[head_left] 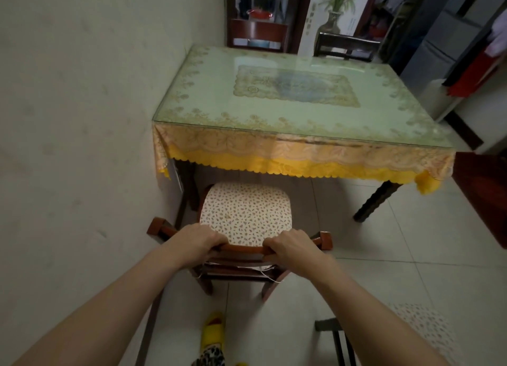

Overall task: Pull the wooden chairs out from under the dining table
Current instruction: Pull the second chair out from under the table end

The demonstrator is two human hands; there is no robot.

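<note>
Both hands are clenched on the top rail of the wooden chair [241,246]: left hand [201,238] toward the rail's left end, right hand [288,245] toward its right end, fingers curled over the far side of the rail, so the grip is a closed two-handed hold on the chair back. From the grip, the seat w/ its speckled cushion [244,210] runs off toward 12 o'clock, front edge just at or slightly under the yellow fringe of the cloth hanging off the tabletop [301,102]. The shadow there makes it hard to tell which; probably the front legs sit just beneath the tabletop's near edge. The chair's long axis, back to front, lies on the 6–12 line, square to the tabletop edge, w/ the rail crossing it 9 to 3. The person stands at 6, so my read is the pull wants to go straight toward 6, along that axis. Both hands look about equally near, the left a touch further forward. The wall [82,118] is close by at 9 o'clock, so any drift left could scrape it. A second chair [428,335] w/ a like cushion sits at approx. 4–5 o'clock, near the right forearm, already clear of the tabletop. A darker chair [347,47] stands at the far side, about 1 o'clock.
</note>
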